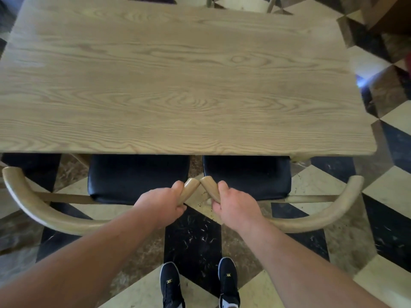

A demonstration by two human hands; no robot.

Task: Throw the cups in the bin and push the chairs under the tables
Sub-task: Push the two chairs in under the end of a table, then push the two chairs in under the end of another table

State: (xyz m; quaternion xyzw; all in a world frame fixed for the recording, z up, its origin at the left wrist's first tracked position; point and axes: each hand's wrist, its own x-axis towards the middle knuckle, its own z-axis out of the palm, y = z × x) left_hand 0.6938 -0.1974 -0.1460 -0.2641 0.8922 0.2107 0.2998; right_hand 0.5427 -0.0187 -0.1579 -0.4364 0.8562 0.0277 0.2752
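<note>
Two wooden chairs with black seat cushions stand side by side at the near edge of a light wooden table (178, 74). The left chair (138, 176) and the right chair (246, 174) have their seats partly under the tabletop. Each has a curved wooden back rail. My left hand (162, 203) grips the right end of the left chair's rail. My right hand (233, 203) grips the left end of the right chair's rail. The two rail ends almost touch between my hands. No cups or bin are in view.
The floor is a checker pattern of black, cream and brown tiles (193, 241). My two black shoes (171, 285) stand behind the chairs. Legs of other chairs (209, 2) show past the far table edge. A brown box-like thing (387, 14) sits at the top right.
</note>
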